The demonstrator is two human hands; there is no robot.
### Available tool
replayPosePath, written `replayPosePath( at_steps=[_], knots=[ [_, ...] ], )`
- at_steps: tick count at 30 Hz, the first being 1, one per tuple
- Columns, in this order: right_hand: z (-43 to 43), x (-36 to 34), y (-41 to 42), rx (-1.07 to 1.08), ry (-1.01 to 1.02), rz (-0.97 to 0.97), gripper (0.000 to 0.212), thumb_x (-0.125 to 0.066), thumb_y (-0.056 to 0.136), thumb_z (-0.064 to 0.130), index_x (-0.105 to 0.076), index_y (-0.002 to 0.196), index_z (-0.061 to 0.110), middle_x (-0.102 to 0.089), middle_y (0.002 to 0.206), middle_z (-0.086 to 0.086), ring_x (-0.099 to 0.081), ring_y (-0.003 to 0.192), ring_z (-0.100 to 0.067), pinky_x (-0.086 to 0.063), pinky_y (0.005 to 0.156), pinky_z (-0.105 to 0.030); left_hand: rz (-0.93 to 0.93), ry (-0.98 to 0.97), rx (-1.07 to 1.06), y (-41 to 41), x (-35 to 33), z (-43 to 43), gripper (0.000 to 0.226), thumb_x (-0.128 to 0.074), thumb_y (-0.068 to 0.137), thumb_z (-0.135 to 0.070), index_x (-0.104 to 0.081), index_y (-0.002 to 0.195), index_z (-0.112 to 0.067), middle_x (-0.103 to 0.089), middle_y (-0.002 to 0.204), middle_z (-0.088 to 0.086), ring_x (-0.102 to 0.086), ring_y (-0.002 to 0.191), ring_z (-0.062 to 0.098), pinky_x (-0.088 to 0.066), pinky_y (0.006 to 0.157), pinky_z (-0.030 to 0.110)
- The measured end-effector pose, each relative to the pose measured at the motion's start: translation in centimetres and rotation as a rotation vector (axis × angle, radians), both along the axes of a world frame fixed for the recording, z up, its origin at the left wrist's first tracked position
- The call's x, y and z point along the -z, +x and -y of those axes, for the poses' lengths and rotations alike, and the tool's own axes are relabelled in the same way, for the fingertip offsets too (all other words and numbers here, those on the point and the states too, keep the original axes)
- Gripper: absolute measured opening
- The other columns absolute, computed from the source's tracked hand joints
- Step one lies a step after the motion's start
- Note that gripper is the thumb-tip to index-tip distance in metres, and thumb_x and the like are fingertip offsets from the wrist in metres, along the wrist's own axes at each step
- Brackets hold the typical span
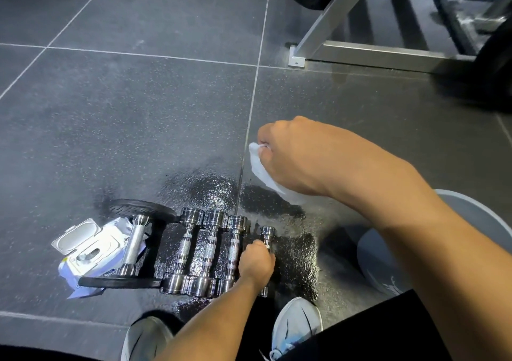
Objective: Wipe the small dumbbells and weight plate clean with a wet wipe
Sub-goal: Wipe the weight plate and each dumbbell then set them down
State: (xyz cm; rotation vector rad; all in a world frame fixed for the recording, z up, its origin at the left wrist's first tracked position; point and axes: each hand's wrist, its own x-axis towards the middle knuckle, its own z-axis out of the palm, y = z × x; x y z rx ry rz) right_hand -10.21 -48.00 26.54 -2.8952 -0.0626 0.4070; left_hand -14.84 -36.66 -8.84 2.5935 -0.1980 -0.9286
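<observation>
Several small chrome dumbbells (210,250) lie side by side on a wet patch of the dark rubber floor. My left hand (256,263) is closed around the handle of the smallest dumbbell (267,236) at the right end of the row. A black weight plate (144,211) stands on edge behind the row at the left, and a black bar (119,282) lies in front. One more chrome dumbbell (134,245) leans on the wipes pack. My right hand (293,155) is raised above the floor, clenched on a crumpled white wet wipe (263,175).
An open pack of wet wipes (88,250) lies at the left with its lid up. A metal rack frame (346,53) with black plates stands at the back right. My two grey shoes (296,324) are close to the dumbbells. A grey round object (476,211) sits at the right.
</observation>
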Motion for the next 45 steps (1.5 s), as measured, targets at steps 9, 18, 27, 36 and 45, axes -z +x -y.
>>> replayPosePath(
  at_steps=[9,18,27,36,45],
  knots=[
    [2.8,-1.6,2.1,0.146,0.164,0.095,0.037,-0.031,0.111,0.04,-0.045,0.082,0.021,-0.051,0.077,0.004,-0.049,0.076,-0.024,-0.03,0.056,-0.029,-0.323,-0.514,-0.46,4.0,-5.3,-1.3,0.038,-0.068,0.099,-0.039,-0.06,0.121,-0.009,-0.065,0.125,0.002,-0.065,0.106,0.021,-0.061,0.089,0.041],
    [2.8,-3.5,2.9,0.392,0.725,0.579,0.037,-0.035,0.111,0.039,-0.052,0.088,0.016,-0.052,0.077,0.008,-0.048,0.075,-0.014,-0.039,0.071,-0.033,-0.215,-0.933,0.003,11.3,-29.2,-2.9,0.017,-0.068,0.1,-0.034,-0.072,0.108,-0.019,-0.072,0.095,-0.001,-0.057,0.084,0.012,-0.042,0.07,0.03],
    [-2.6,-4.9,1.0,0.091,0.94,0.663,0.026,-0.054,0.104,0.031,-0.07,0.089,0.017,-0.074,0.087,-0.001,-0.067,0.087,-0.024,-0.052,0.084,-0.036,-0.215,-1.044,0.096,8.1,-40.4,-9.2,0.019,-0.061,0.103,-0.019,-0.063,0.095,-0.001,-0.064,0.075,-0.009,-0.057,0.062,0.01,-0.051,0.06,0.033],
    [-4.4,-5.2,2.3,0.433,0.472,0.18,0.02,-0.049,0.099,0.017,-0.058,0.081,0.017,-0.058,0.078,-0.002,-0.049,0.08,-0.023,-0.038,0.059,-0.031,0.668,-0.223,0.524,7.7,-39.6,-10.5,0.022,-0.054,0.105,-0.037,-0.05,0.091,-0.021,-0.052,0.093,0.0,-0.056,0.097,0.027,-0.044,0.079,0.039],
    [-6.0,-4.6,2.7,0.471,0.986,0.65,0.031,-0.057,0.088,0.014,-0.059,0.057,0.014,-0.058,0.059,0.002,-0.052,0.062,-0.018,-0.044,0.062,-0.034,0.203,-0.72,0.25,9.3,-39.5,-11.0,0.024,-0.07,0.098,-0.031,-0.068,0.082,-0.014,-0.058,0.066,-0.008,-0.048,0.058,0.007,-0.039,0.059,0.027]
  ],
)
